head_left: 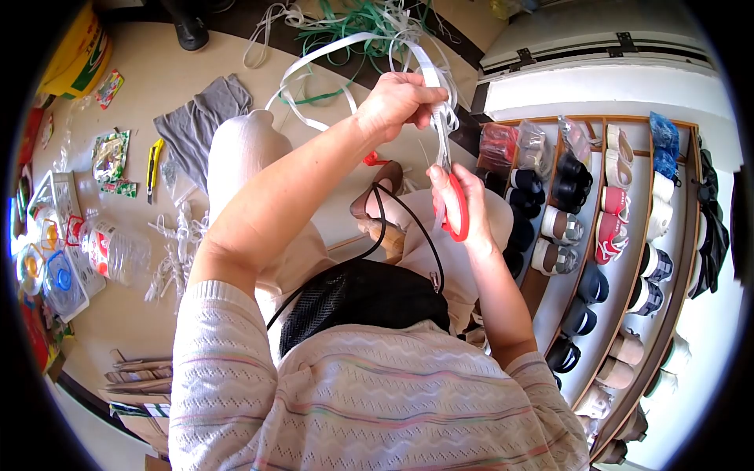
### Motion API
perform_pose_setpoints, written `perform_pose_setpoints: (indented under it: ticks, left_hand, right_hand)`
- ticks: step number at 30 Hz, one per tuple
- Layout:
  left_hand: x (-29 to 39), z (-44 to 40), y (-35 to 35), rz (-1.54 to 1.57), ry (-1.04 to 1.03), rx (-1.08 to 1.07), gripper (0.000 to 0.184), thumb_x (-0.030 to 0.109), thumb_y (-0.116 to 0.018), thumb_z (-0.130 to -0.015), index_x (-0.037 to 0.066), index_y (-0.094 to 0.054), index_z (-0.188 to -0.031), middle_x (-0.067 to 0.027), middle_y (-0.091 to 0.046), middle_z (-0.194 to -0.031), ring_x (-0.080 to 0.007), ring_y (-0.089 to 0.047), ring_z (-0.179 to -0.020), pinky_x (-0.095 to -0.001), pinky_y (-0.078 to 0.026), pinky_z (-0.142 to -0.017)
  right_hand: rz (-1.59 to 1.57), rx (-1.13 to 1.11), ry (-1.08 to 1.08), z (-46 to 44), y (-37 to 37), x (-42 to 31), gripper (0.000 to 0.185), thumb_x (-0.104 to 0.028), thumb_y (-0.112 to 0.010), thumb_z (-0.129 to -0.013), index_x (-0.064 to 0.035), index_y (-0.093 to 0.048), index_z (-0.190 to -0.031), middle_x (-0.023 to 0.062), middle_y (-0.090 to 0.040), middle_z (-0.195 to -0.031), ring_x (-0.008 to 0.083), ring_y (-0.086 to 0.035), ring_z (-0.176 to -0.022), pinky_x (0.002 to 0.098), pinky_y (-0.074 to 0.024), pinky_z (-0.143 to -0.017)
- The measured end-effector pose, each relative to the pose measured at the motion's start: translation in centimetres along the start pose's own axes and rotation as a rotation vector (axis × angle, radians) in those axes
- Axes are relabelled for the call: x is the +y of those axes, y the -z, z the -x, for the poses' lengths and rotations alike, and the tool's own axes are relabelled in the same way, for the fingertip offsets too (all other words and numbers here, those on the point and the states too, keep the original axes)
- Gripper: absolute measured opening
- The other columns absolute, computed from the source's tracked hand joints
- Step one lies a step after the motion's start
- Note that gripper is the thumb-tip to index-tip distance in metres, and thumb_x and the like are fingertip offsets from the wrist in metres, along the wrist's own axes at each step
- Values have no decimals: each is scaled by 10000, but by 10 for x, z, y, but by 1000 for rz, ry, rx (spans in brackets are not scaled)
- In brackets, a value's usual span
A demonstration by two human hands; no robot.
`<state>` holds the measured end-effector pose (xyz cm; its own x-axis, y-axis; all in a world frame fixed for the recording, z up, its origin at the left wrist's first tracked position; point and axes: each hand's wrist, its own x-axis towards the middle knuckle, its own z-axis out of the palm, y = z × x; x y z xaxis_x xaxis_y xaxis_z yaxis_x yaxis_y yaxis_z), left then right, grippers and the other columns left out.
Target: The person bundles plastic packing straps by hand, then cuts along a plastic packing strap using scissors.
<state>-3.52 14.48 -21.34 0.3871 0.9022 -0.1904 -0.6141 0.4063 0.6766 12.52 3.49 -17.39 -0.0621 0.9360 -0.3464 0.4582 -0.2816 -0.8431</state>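
My left hand [403,102] is closed round a bundle of white plastic strapping [426,64], thumb and fingers pinched together. Just below it, my right hand [463,206] grips red-handled scissors [458,212], whose blades point up toward the strip ends hanging under my left hand. Whether the blades touch the strips is unclear. From my left hand the strapping loops up and leftward, near a tangle of green strips [345,27] and white ones on the floor. Both hands are above my knees, and a black bag [365,302] lies on my lap.
A shoe rack [605,314] stands at the right. On the floor at left are a grey cloth [203,122], a yellow cutter [154,169], a plastic bottle [118,250], white cords [177,251] and a yellow bucket [75,55]. A dark boot [191,33] shows at the top.
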Motion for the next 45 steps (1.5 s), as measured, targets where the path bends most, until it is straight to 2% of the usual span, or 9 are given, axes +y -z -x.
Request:
perform_pose_setpoints:
  ticks: [5,8,11,14,19,25,40,44,45]
  left_hand:
    - [-3,-1,-1,9,14,23,97,68,-665,-766,-9,-613,-742,-40,-570,-620,-102,-476,-426,-230,-381,-393]
    - [-6,3,-6,-30,27,28,106,83,-661,-764,-9,-613,-739,-33,-543,-592,-102,-435,-412,-241,-348,-401]
    - [0,4,-6,57,86,43,110,96,-648,-766,-5,-615,-740,-27,-516,-579,-99,-402,-416,-243,-329,-425]
    - [7,-2,2,124,51,92,107,104,-635,-767,0,-616,-747,-23,-502,-578,-97,-389,-427,-242,-320,-445]
    - [8,-3,6,90,5,65,99,83,-654,-770,5,-604,-735,-29,-535,-603,-104,-467,-454,-250,-389,-459]
    - [7,-1,5,61,-23,45,118,79,-651,-772,0,-590,-710,-43,-554,-618,-111,-498,-455,-248,-416,-437]
    - [-2,3,-4,2,-1,19,133,61,-654,-763,5,-575,-671,-52,-560,-604,-109,-496,-437,-237,-405,-413]
    - [1,3,-5,70,-18,34,163,107,-674,-716,-16,-578,-668,-61,-536,-567,-132,-463,-394,-263,-372,-377]
    - [3,3,-4,88,7,34,174,117,-677,-719,-14,-575,-666,-63,-537,-573,-135,-459,-391,-266,-371,-375]
  right_hand:
    - [3,3,26,-1,0,5,309,-307,-598,-862,-1,-553,-871,-33,-444,-574,38,-367,-432,192,-284,-393]
    - [-65,4,-29,-2,0,-9,310,-312,-596,-863,-5,-561,-879,-26,-452,-572,42,-381,-428,193,-290,-385]
    - [20,23,119,-8,-3,2,319,-325,-588,-866,-8,-565,-891,-22,-461,-571,42,-391,-418,194,-295,-374]
    - [-17,-7,33,-3,-3,-10,324,-334,-582,-869,-12,-568,-894,-19,-472,-580,39,-398,-414,191,-300,-371]
    - [-41,-13,4,-2,-2,-11,322,-340,-574,-873,-20,-561,-904,-20,-472,-597,37,-392,-411,191,-298,-372]
    - [-34,7,-35,-2,1,-15,318,-343,-573,-873,-27,-553,-908,-26,-465,-598,34,-384,-415,186,-301,-376]
    - [-65,13,-47,-6,2,-13,299,-327,-577,-873,-31,-553,-911,-44,-421,-534,34,-377,-411,176,-303,-386]
    - [-29,5,-68,-6,2,-20,290,-320,-575,-876,-32,-554,-912,-45,-421,-531,33,-378,-412,176,-300,-386]
    - [-33,10,-54,-6,1,-19,311,-348,-589,-861,-40,-544,-862,-46,-424,-531,29,-369,-408,177,-292,-373]
